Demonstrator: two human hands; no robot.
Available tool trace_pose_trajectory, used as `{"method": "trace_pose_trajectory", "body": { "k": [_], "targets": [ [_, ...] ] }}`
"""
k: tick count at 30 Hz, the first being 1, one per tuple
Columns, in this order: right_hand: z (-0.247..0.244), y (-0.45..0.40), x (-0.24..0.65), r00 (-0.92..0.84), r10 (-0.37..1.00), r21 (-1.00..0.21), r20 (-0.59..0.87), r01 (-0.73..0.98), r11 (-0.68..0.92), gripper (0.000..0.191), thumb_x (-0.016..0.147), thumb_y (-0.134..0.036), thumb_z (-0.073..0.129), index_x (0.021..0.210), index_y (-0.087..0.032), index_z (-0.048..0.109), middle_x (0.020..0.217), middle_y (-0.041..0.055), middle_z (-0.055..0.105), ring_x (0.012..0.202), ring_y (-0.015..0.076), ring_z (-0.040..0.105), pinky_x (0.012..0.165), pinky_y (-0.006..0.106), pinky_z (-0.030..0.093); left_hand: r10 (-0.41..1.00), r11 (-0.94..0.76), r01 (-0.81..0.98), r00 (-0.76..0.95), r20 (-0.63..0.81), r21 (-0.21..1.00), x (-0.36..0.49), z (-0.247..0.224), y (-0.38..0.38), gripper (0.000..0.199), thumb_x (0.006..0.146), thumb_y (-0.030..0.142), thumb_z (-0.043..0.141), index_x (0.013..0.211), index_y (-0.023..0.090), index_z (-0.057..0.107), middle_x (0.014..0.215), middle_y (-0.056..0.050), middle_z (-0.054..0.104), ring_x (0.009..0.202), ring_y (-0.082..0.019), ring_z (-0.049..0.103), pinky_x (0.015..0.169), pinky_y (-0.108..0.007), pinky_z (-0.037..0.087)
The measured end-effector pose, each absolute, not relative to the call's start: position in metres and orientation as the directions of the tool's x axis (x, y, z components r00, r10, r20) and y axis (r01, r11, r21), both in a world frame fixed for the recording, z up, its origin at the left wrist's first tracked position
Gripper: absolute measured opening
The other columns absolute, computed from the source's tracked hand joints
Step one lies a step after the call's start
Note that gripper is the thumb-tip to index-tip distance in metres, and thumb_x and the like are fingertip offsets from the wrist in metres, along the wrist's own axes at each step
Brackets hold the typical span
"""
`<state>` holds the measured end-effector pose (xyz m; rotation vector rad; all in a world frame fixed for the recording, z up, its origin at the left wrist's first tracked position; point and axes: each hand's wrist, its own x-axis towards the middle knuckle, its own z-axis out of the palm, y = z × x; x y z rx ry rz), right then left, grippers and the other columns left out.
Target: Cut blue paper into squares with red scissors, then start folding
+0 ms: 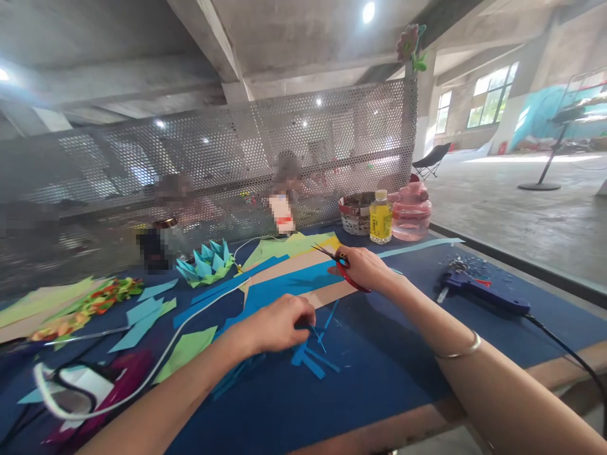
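- A person's two bare hands are over a dark blue worktop (379, 385) strewn with coloured paper.
- The right hand (363, 265) grips red-and-black scissors (342, 258), its fingers closed around the handles. The blades point left, above the stacked paper.
- A silver bangle (462, 351) circles the right forearm.
- The left hand (282, 322) is low and close in front of the stack, its fingers curled inward. Whether they pinch anything, I cannot tell.
- Narrow blue paper scraps (313, 364) lie on the worktop just beside and below the left fingers.
- A blue sheet (279, 292) lies between the hands and runs off to the left, on top of tan paper (336, 292).
- Left of the hands are a green sheet (190, 351) and, farther back, a spiky light-blue paper flower (207, 262) on a green base.
- At the right, well apart from the hands, a dark blue glue gun (486, 294) lies on its side.
- Along the back stand a basket (355, 224), a yellow-labelled bottle (380, 218) and a pink jug (411, 218), before a perforated metal screen (303, 136).
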<state>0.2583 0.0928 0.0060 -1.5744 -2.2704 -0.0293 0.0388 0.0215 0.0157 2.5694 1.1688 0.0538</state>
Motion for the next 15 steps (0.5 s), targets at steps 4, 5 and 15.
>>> {"method": "trace_pose_trajectory", "body": {
  "k": [4,5,15],
  "targets": [
    [0.007,0.092,0.257,-0.298,0.905,-0.193,0.304,0.911,0.365,0.04,0.082,-0.055,0.055,0.103,-0.022,0.061,0.09,0.0088,0.071,0.082,0.0248,0.065,0.059,0.026,0.037,0.628,-0.702,0.665,0.747,-0.217,0.256,0.029,0.03,0.009,0.043,0.064,0.021,0.058,0.106,0.022,0.056,0.107,-0.004,0.057,0.091,-0.02,0.056,0.078,-0.028,0.044],
    [0.008,0.091,0.256,-0.298,0.906,-0.193,0.299,0.911,0.364,0.039,0.082,-0.055,0.055,0.103,-0.022,0.061,0.09,0.0089,0.071,0.082,0.0249,0.065,0.059,0.026,0.037,0.612,-0.708,0.66,0.751,-0.248,0.251,0.028,0.033,0.006,0.048,0.063,0.022,0.06,0.111,0.022,0.053,0.111,-0.005,0.055,0.096,-0.021,0.055,0.082,-0.029,0.044],
    [0.009,0.089,0.256,-0.308,0.912,-0.18,0.271,0.915,0.362,0.039,0.084,-0.055,0.054,0.103,-0.022,0.06,0.088,0.0082,0.07,0.082,0.0246,0.065,0.057,0.025,0.035,0.678,-0.701,0.691,0.723,-0.132,0.177,0.039,0.013,-0.001,0.016,0.067,0.016,0.049,0.081,0.021,0.056,0.086,-0.003,0.061,0.08,-0.019,0.057,0.069,-0.028,0.041]
  ]
}}
